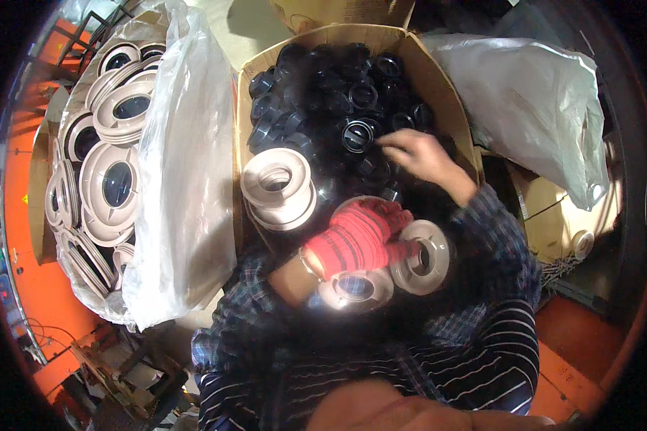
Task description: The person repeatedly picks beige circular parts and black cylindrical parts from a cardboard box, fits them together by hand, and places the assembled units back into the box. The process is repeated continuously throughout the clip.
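Note:
My left hand (pixel 359 237), in a red glove with dark stripes, has its thumb and fingers closed at the edge of a beige flanged ring (pixel 438 262). A second beige ring (pixel 374 296) lies just below that hand. Over the box, my bare right hand (pixel 420 154) has its fingertips pinched together at the rim of a black plastic ring (pixel 358 135). Beneath it spreads a heap of black ring-shaped parts (pixel 316 90). Two beige flanged rings (pixel 255 183) are stacked at the near left of the heap.
The cardboard box (pixel 449 90) surrounds the black parts. To its left stands a clear plastic bag (pixel 187 187) beside many beige flanged rings (pixel 97 179). Another plastic bag (pixel 532 100) drapes over the right side. A cardboard carton (pixel 561 219) sits below it, and orange flooring (pixel 568 345) shows at right.

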